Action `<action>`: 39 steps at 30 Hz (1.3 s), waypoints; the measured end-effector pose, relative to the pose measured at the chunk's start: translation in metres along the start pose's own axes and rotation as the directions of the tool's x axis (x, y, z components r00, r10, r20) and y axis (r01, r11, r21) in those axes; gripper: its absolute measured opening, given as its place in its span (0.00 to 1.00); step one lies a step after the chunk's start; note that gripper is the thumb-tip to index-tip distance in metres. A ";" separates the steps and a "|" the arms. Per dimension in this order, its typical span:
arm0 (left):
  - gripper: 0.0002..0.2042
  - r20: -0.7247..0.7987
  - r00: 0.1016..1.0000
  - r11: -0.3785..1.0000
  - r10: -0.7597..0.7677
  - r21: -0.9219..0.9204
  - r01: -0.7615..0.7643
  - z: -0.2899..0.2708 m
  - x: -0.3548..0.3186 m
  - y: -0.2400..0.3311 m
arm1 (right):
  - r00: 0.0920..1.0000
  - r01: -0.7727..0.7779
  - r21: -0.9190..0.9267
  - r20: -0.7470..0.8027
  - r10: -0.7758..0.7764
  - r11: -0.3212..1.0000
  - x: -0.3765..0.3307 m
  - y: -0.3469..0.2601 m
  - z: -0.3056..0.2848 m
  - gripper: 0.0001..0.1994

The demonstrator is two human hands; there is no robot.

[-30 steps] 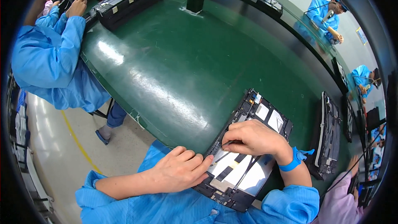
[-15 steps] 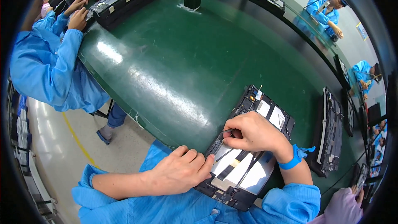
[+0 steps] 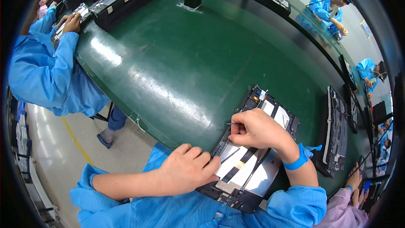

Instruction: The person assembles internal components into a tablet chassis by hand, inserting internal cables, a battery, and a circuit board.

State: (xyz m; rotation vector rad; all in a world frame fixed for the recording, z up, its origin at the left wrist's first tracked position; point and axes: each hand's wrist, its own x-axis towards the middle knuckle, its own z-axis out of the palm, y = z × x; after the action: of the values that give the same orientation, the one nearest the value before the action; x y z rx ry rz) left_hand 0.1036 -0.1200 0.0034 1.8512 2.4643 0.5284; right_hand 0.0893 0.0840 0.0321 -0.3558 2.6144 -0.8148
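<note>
**Gloss and cloth at the bench**

The green bench top (image 3: 177,71) is shining glossy mid-frame. The opened tablet (image 3: 249,160), lower right, is showing smooth silvery metal and matt black strips. Blue sleeves (image 3: 126,202) are looking like soft cloth.

A single head-worn fisheye view is given, aimed steeply down and slightly forward from above the person's own chest. The near field is filled by the left hand (image 3: 185,171) and right hand (image 3: 255,128), seen close up over an opened tablet (image 3: 253,169) at the near edge of the green table (image 3: 177,59). Both forearms are seen entering from the lower edge. Straight table edges are bent toward the dark circular rim. A co-worker in a blue coat (image 3: 46,71) is caught at far left, other workers small at upper right. No second view is provided, so no overlap can be reported.
</note>
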 end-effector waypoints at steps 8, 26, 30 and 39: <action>0.27 -0.113 0.991 0.998 -0.067 -0.008 0.066 0.006 0.016 -0.005 | 0.996 -0.056 0.015 0.068 0.055 0.998 0.003 -0.004 -0.004 0.08; 0.27 -0.091 0.994 0.997 -0.054 0.052 0.059 0.007 0.018 -0.008 | 0.997 0.072 0.140 -0.031 -0.068 0.988 0.001 0.014 -0.002 0.07; 0.26 -0.082 0.995 0.998 -0.054 0.034 0.057 0.005 0.018 -0.009 | 0.999 0.044 0.082 -0.013 -0.043 0.996 0.002 0.009 -0.003 0.07; 0.27 -0.131 0.990 0.991 -0.049 -0.128 0.032 0.009 0.017 -0.016 | 0.981 0.050 0.011 -0.186 -0.047 0.999 -0.008 0.011 -0.008 0.07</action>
State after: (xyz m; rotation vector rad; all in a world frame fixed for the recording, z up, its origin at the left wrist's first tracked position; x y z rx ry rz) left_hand 0.0859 -0.1052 -0.0060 1.7694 2.4794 0.8110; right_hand 0.0919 0.0999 0.0342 -0.3563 2.7790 -0.9252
